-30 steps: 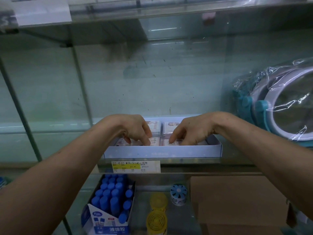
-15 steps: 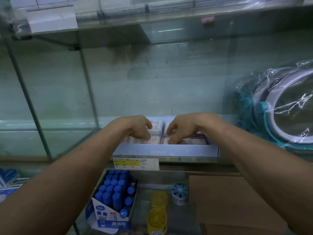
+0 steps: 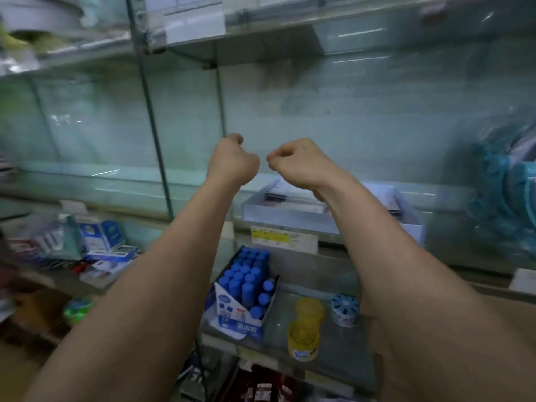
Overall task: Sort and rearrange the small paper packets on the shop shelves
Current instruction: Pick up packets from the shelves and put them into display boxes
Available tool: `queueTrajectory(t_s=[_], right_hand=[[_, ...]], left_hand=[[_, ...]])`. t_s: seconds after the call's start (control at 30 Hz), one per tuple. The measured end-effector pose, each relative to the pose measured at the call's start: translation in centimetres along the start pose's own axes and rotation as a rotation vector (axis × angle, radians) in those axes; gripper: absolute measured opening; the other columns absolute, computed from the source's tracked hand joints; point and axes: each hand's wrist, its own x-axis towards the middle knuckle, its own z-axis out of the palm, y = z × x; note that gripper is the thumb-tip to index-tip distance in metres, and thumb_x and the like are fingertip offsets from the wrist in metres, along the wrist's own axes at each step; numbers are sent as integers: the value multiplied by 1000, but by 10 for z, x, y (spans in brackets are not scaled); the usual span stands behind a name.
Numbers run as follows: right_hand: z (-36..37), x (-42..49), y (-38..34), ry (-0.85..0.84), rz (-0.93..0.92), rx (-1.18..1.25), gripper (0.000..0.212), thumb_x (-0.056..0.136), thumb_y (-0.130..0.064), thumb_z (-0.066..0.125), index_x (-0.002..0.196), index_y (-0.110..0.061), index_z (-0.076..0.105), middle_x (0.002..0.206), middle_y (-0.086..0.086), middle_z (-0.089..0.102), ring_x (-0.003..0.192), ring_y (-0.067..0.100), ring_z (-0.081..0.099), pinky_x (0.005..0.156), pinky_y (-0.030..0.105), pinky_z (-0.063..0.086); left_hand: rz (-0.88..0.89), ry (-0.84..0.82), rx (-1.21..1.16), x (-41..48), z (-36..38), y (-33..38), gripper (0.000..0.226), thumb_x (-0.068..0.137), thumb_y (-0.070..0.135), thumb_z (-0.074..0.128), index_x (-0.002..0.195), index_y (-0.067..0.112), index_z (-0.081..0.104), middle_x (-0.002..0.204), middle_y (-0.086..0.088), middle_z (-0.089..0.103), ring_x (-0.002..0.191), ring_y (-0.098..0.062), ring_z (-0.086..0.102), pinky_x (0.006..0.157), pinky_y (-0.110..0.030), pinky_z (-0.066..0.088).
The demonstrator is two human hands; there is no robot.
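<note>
Small paper packets (image 3: 279, 196) lie flat in a shallow white tray (image 3: 290, 220) on the glass shelf. Both my hands are raised above the tray's left end, in front of the back wall and clear of the packets. My left hand (image 3: 233, 162) shows its back with the fingers curled in. My right hand (image 3: 295, 163) is beside it, a small gap between them, with fingers and thumb curled together. I see nothing in either hand. My right forearm hides the middle of the tray.
A yellow price label (image 3: 282, 237) hangs below the tray. On the shelf underneath are a box of blue-capped tubes (image 3: 246, 285), yellow (image 3: 307, 323) and blue (image 3: 343, 309) round air fresheners and a cardboard box at right. A plastic-wrapped teal item (image 3: 504, 181) stands at right, small boxes (image 3: 101, 242) at left.
Both hands have lifted out of the tray and curled up above it. The view has swung, so the tray now sits further right and the left shelves show.
</note>
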Motion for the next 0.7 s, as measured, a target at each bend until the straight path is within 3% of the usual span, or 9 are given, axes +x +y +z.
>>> queueTrajectory(t_s=[0.13,0.23,0.37,0.53,0.7], right_hand=[[44,-18,-27,-60,-43,146,22,90,-12,54,101,-1,71,108,8,70,106,22,62,91,32,48],[79,-36,-42,-86,-85,168,25,89,-13,54,102,1,71,110,15,69,106,26,62,91,35,48],[129,-63,-53,-157,-67,255,20,88,-14,55,96,-11,73,92,0,69,88,14,62,74,24,47],[201,-98,-71,-259,-65,272,21,89,-15,56,100,-13,73,106,0,71,94,13,61,85,24,46],[278,-136,-99,-391,-52,278,21,90,-14,55,102,-12,72,98,1,67,89,14,60,82,27,46]], left_hand=[[-103,172,-85,-18,-35,-32,75,87,16,58,150,19,18,149,-10,32,128,-26,44,99,-26,37],[-197,306,-129,-45,-64,-62,80,89,18,57,151,19,8,152,-11,25,132,-23,38,103,-28,32],[-326,411,-126,-80,-102,-111,85,88,17,58,152,16,2,154,-9,23,136,-20,34,106,-27,28],[-521,502,-90,-130,-154,-181,90,87,21,63,153,23,1,151,-14,28,131,-28,40,104,-33,33],[-703,481,-36,-169,-211,-244,91,89,24,62,152,30,-4,155,-10,21,134,-30,36,106,-43,35]])
